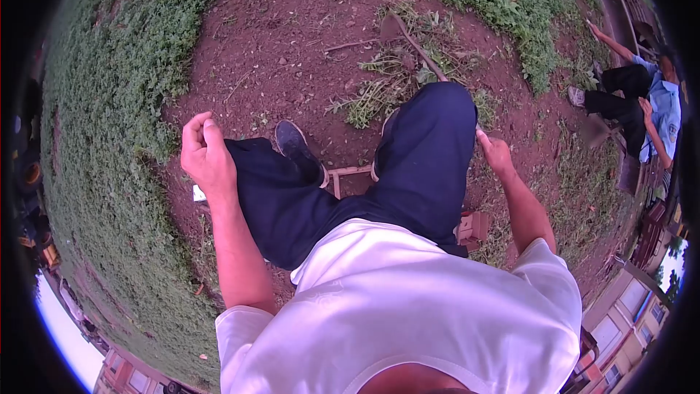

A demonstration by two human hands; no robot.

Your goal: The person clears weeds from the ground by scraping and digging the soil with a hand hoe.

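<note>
1. White shirt (408, 299) fills the lower centre; the low frame (350, 171), seemingly a seat, explains why the knees (437, 120) stand wide.
2. Left hand (208, 153), left of centre, is loosely curled; its palm is hidden, so I cannot tell its hold.
3. Right hand (496, 153), right of centre, perhaps steadies the tool (419, 49) at upper centre; how closed, I cannot tell.

Box: reddish-brown box (472, 229), on the ground.
Right side: person (662, 106) in light-blue shirt, dark trousers, one arm outstretched.
Lower right: windowed building (616, 315).
Left edge: yellowish object (50, 255), too small to identify.
</note>
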